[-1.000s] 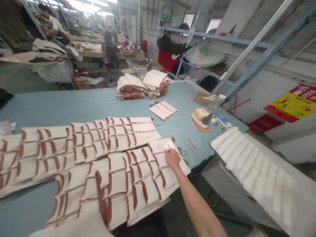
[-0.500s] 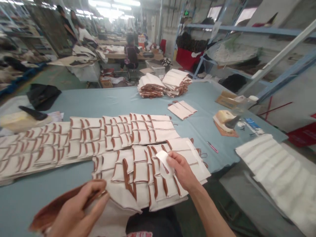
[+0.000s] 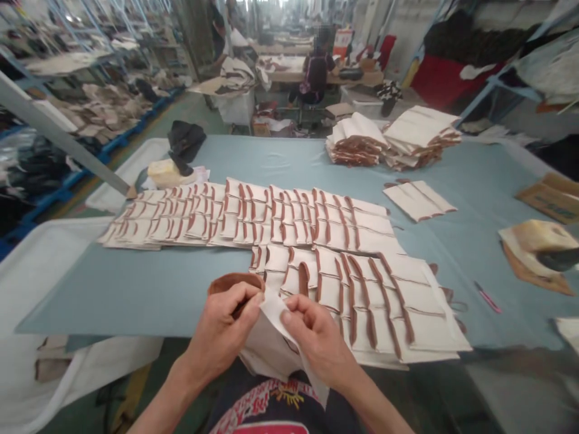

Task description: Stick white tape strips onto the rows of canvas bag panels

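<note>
My left hand point(image 3: 224, 325) pinches the edge of a cream fabric piece with a brown lining point(image 3: 235, 281), held up close to my body at the table's front edge. A white strip point(image 3: 272, 308) runs between my hands. My right hand point(image 3: 319, 337) grips it between thumb and fingers, and its tail hangs down below that hand. The strip's near end meets the fabric edge by my left fingertips; whether it is stuck there I cannot tell. Just beyond my hands lies a row of overlapping cream panels with brown edges point(image 3: 332, 292).
A second overlapping row of panels point(image 3: 235, 211) lies behind. Stacked panels point(image 3: 355, 141) stand at the back, with a single panel point(image 3: 420, 200) nearer. A pink-handled small tool point(image 3: 488, 298) and a yellowish block point(image 3: 538, 238) lie at right. A person point(image 3: 314, 72) sits beyond the table.
My hands have come together in front of my body, the right bringing the white strip from over the panels to the fabric in my left. The view has swung left.
</note>
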Tool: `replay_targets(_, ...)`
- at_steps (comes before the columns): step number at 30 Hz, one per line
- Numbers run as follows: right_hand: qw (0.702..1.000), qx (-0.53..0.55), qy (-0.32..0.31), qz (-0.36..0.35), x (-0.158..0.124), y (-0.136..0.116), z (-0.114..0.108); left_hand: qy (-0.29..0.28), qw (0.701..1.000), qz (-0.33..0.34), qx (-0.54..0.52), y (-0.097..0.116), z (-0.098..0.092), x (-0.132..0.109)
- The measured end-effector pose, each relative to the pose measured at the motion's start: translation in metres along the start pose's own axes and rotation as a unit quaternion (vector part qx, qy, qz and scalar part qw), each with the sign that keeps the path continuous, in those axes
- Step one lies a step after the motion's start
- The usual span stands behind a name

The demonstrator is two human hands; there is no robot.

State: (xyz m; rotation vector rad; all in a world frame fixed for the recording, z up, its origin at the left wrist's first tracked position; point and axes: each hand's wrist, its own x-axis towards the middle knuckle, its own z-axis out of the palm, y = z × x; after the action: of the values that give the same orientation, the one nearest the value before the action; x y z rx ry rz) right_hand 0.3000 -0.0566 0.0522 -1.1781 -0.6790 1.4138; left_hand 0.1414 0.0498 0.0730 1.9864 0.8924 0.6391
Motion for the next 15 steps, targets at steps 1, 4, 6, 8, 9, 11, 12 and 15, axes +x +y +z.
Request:
replay_targets(1,1.0,-0.008,-0.006,0.009,0.003,0.008,0.005,-0.003,1.0,-0.005,-0.013,-0.003,-0.004,-0.003)
replay_targets(4,0.999,-0.051,0.013,0.005,0.008,0.023,0.017,0.002,0.997,-0.031,-0.067,-0.007,-0.01,-0.011)
replay_targets(6,0.992,-0.114,0.043,-0.016,0.009,0.024,0.024,0.013,0.994,-0.05,-0.101,-0.006,-0.011,-0.016)
replay_targets(8,0.974,-0.204,0.082,-0.055,0.009,0.02,0.03,0.008,0.989,-0.069,-0.129,-0.005,-0.012,-0.02)
replay_targets(9,0.959,-0.251,0.102,-0.079,0.009,0.016,0.033,0.0,0.987,-0.078,-0.143,-0.004,-0.013,-0.021)
replay_targets(11,0.924,-0.334,0.134,-0.131,0.008,0.007,0.039,-0.016,0.98,-0.093,-0.177,-0.002,-0.016,-0.024)
replay_targets(12,0.907,-0.363,0.148,-0.154,0.007,0.003,0.042,-0.022,0.975,-0.098,-0.196,-0.002,-0.018,-0.025)
replay_targets(15,0.871,-0.412,0.176,-0.203,0.004,-0.007,0.051,-0.042,0.963,-0.103,-0.245,-0.002,-0.024,-0.028)
